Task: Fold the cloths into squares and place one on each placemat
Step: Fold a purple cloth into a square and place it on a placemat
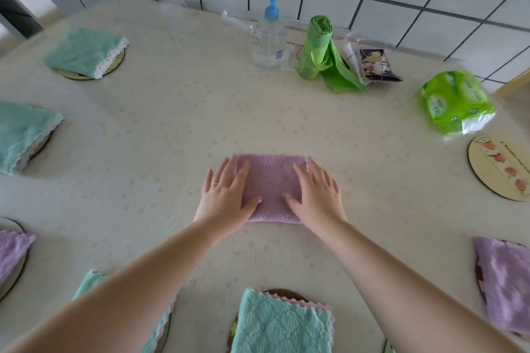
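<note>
Both hands, left hand (226, 195) and right hand (317, 193), press flat with fingers spread on a folded lilac terry cloth (271, 183) at the centre of the cream tablecloth (172, 123), well apart from the bare round placemat (500, 167)

Both forearms are showing bare, with no sleeves reaching into view. The left hand (226, 195) is wearing a thin ring (214, 184) on one finger; the right hand (315, 195) is wearing nothing.

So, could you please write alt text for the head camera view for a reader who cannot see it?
Both hands, left and right, press flat on a folded purple cloth at the table's centre. Round placemats around it already carry folded cloths; one placemat at right is bare.
</note>
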Tool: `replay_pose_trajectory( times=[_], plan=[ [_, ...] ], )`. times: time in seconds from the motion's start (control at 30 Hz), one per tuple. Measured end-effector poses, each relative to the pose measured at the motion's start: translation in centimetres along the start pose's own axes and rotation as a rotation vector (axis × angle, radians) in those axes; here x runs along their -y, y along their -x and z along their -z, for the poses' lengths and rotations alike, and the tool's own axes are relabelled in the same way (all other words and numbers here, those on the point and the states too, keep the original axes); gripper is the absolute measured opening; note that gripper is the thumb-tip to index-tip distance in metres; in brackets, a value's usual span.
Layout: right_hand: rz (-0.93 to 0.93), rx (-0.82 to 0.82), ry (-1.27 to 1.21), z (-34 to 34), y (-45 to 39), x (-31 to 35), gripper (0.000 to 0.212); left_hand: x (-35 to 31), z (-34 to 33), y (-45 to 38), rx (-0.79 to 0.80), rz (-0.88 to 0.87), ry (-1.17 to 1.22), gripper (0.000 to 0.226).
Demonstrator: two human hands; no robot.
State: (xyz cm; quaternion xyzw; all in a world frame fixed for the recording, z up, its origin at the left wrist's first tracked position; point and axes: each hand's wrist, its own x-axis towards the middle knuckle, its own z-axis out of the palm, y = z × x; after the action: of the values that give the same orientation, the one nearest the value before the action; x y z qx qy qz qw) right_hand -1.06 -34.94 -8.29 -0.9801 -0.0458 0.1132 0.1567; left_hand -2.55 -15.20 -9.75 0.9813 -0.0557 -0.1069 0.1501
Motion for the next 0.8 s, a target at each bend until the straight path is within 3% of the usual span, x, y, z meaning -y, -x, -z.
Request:
replay_pose_trajectory(
  times=[0.1, 0.37, 0.53, 0.67, 0.8],
  plan=[
    [-0.282, -0.039, -0.421, 0.3, 1.2, -0.2, 0.051, -0.4, 0.3, 1.8, -0.076, 0.160, 0.172, 0.064],
    [-0.556, 0.011, -0.960, 0.2, 3.4, 0.9, 0.039, -2.3, 1.7, 3.5, -0.035, 0.274, 0.582, 0.036],
    [-0.794, 0.117, -1.487, 1.0, 5.9, -0.2, 0.007, -3.4, 1.9, 5.1, -0.032, 0.404, 1.071, 0.040],
    [-0.758, 0.165, -1.649, 2.4, 8.2, -2.1, 0.015, -5.7, 1.7, 6.2, 0.118, 0.388, 1.387, 0.047],
    [-0.704, 0.101, -1.711, 3.9, 10.6, -5.0, 0.017, -9.3, 1.2, 6.8, 0.144, 0.326, 1.436, 0.052]
  ],
)
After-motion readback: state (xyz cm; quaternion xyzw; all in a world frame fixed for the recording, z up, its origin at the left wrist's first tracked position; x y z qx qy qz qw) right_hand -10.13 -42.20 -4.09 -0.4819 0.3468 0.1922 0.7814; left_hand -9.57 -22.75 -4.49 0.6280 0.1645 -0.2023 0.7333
